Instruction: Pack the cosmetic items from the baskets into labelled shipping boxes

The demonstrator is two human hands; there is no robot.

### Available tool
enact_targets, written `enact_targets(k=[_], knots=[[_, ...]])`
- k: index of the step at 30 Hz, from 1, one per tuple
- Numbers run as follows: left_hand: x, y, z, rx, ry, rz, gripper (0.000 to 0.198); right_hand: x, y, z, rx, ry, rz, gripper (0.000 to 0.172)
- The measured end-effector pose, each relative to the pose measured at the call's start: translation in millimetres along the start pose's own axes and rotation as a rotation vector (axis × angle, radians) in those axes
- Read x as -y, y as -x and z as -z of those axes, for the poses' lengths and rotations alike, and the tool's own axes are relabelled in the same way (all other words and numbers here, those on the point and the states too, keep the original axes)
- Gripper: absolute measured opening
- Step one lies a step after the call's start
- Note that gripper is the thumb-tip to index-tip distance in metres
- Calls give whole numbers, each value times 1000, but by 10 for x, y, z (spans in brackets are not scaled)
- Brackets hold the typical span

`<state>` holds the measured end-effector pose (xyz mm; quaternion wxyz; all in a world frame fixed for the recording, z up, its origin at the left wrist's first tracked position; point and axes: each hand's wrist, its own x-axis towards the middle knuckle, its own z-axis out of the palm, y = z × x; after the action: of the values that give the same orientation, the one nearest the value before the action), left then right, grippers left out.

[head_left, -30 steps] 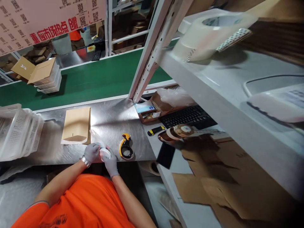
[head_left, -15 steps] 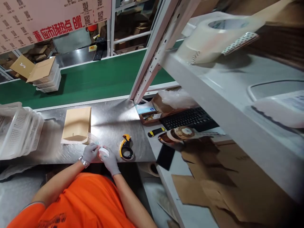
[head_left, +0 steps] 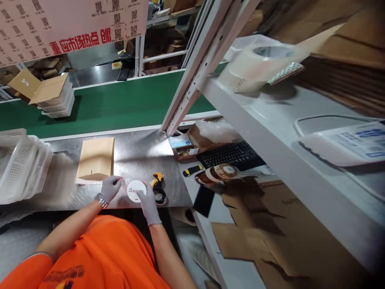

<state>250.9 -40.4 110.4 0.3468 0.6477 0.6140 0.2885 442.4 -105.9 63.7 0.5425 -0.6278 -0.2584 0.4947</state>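
Observation:
My right hand (head_left: 148, 204), in a pale grey glove, grips a round white disc-shaped item (head_left: 136, 196) with dark lettering on its face; whether it is a jar or a tape roll I cannot tell. To its left, my gloved left hand (head_left: 110, 188) is closed at the fingertips, beside some clear, thin plastic; what the fingers pinch is too small to make out. Just beyond the left hand lies a tan paper mailer (head_left: 96, 156) on the metal bench. A yellow and black tape dispenser (head_left: 158, 186) lies right of the disc, partly behind my right hand.
White plastic baskets (head_left: 22, 172) stand stacked at the bench's left. Behind runs a green conveyor belt (head_left: 117, 104) carrying baskets and cardboard. A metal post (head_left: 192, 90) and a shelf with a large tape roll (head_left: 255, 66) rise at right, above a keyboard (head_left: 230, 154) and yellow cutter (head_left: 192, 171).
My hands have moved apart, the left one slightly left and the right one to the right. The round white item now shows its lettered face. The camera view has shifted slightly.

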Motion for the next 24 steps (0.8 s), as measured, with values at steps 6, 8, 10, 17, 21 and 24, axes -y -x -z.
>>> enact_targets(k=[6, 8, 10, 17, 21, 24], knots=[[34, -166, 13, 19, 57, 120, 24, 229, 26, -21, -81, 231, 177, 56], [36, -175, 9, 38, 66, 108, 23, 229, 64, -123, -144, 246, 253, 54], [38, -180, 5, 60, 79, 97, 24, 194, 84, -243, -224, 269, 315, 54], [30, -271, -52, 120, 96, 143, 30, -14, -19, -416, 58, 538, 346, 49], [-13, -284, -103, 156, 119, 144, 31, -62, 51, -428, 116, 782, 332, 57], [-89, -246, -127, 192, 109, 124, 26, -107, 131, -490, 27, 945, 333, 73]])
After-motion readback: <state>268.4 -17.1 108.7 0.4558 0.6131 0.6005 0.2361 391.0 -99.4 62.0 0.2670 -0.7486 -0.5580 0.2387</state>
